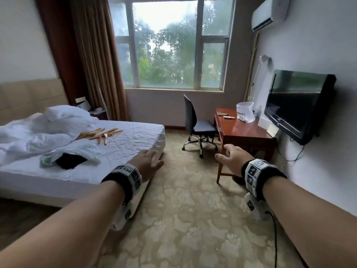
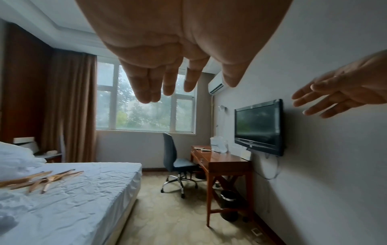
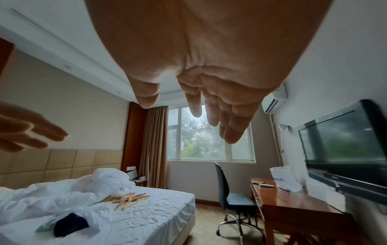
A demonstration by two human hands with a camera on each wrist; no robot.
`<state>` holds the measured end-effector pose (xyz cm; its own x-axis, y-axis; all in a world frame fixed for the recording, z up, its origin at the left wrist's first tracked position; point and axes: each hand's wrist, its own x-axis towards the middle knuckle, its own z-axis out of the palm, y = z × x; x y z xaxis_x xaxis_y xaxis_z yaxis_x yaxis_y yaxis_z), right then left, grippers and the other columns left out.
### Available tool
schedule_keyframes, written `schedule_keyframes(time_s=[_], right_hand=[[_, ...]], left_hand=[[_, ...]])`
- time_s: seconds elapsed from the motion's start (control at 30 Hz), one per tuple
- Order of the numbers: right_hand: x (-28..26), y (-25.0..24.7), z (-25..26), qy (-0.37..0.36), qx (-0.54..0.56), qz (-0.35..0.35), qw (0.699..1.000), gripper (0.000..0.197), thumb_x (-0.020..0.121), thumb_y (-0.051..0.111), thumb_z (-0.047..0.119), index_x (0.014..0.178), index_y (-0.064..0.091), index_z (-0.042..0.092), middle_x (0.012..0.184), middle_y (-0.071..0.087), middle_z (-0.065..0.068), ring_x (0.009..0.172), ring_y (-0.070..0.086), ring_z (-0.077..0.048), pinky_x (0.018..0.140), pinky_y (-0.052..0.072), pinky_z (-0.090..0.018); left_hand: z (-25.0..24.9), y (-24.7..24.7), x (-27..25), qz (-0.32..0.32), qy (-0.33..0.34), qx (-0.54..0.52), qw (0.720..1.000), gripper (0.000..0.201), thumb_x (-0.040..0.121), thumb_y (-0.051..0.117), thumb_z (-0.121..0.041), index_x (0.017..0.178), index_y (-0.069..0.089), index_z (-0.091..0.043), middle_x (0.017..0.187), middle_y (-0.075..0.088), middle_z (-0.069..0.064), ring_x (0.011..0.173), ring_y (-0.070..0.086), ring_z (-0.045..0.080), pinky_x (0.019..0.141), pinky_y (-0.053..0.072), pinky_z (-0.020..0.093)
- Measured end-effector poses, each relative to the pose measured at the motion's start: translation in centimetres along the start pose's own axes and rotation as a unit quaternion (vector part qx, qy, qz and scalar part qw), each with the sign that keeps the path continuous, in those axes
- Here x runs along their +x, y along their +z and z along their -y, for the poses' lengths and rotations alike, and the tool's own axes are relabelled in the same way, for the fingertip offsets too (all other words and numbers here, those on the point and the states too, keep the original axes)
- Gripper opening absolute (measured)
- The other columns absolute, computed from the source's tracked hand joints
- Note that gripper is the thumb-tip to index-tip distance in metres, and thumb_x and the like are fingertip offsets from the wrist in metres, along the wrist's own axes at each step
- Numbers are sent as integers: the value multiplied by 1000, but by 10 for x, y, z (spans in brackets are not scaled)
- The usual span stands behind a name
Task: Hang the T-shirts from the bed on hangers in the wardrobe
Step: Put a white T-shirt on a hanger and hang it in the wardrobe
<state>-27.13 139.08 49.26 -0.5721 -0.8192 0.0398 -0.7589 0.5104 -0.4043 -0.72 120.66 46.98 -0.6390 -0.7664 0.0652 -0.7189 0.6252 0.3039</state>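
Both hands, the left hand [image 1: 148, 163] and right hand [image 1: 232, 158], reach forward empty with fingers loosely spread, seemingly approaching the bed [image 1: 135, 140], where folded T-shirts [image 1: 67, 160] lie nearest and wooden hangers [image 1: 100, 133] farther on, wardrobe unseen.

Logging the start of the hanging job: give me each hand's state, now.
Left hand: open, fingers straight, holding nothing, out over the bed corner.
Right hand: open, fingers relaxed, holding nothing, in the air.
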Motion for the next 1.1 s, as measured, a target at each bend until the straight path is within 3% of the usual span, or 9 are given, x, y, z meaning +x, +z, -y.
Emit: schedule_keyframes(time_s=[0.13, 0.23, 0.4, 0.5, 0.6, 0.83, 0.93, 1.1], right_hand=[[114, 11, 29, -44, 13, 19, 999, 56, 97, 57, 54, 140, 56, 19, 139, 61, -10, 126, 56, -28, 103, 43, -33], [186, 38, 63, -76, -3, 41, 996, 65, 97, 53, 58, 148, 48, 17, 145, 56, -13, 134, 51, -31, 106, 38, -35], [261, 94, 126, -138, -13, 109, 984, 58, 101, 54, 48, 146, 49, 11, 146, 54, -16, 134, 49, -31, 102, 38, -32], [312, 133, 158, -173, -22, 140, 975, 65, 100, 53, 53, 152, 43, 14, 152, 49, -12, 137, 47, -29, 106, 38, -34], [362, 163, 189, -186, -31, 146, 971, 60, 98, 55, 54, 147, 48, 18, 144, 57, -12, 128, 55, -30, 99, 44, -34], [502, 180, 253, -175, -75, 135, 972, 65, 99, 56, 52, 154, 41, 20, 152, 50, -9, 134, 52, -28, 101, 41, -30], [561, 185, 268, -161, -61, 114, 978, 62, 99, 57, 50, 151, 44, 19, 151, 52, -9, 134, 52, -27, 102, 40, -31], [647, 219, 283, -142, -74, 151, 975, 53, 101, 55, 46, 144, 52, 15, 144, 58, -9, 128, 55, -28, 102, 43, -33]], left_hand=[[41, -15, 60, -23, -73, 9, 997, 68, 105, 43, -53, 159, 31, -12, 164, 31, 9, 151, 28, 21, 119, 21, 30], [83, -13, 92, -21, -134, 1, 991, 72, 104, 41, -57, 159, 31, -12, 165, 30, 9, 152, 27, 22, 121, 21, 33], [159, -6, 127, -4, -229, -5, 973, 76, 102, 40, -63, 160, 30, -14, 166, 27, 7, 153, 27, 23, 124, 23, 39], [204, -2, 154, -3, -272, -18, 962, 71, 103, 43, -59, 158, 33, -14, 164, 30, 9, 150, 32, 25, 121, 26, 38], [252, 3, 192, -6, -302, -23, 953, 68, 104, 45, -55, 156, 37, -13, 162, 34, 11, 146, 38, 27, 118, 30, 37], [340, -11, 349, -4, -286, -48, 957, 72, 102, 42, -61, 155, 40, -12, 159, 39, 12, 144, 41, 29, 115, 36, 39], [362, -22, 418, -11, -257, -43, 965, 68, 102, 44, -59, 153, 42, -13, 158, 41, 12, 145, 39, 27, 116, 32, 38], [405, -14, 505, 25, -262, -40, 964, 66, 102, 46, -57, 153, 41, -16, 159, 39, 10, 145, 39, 26, 116, 31, 37]])
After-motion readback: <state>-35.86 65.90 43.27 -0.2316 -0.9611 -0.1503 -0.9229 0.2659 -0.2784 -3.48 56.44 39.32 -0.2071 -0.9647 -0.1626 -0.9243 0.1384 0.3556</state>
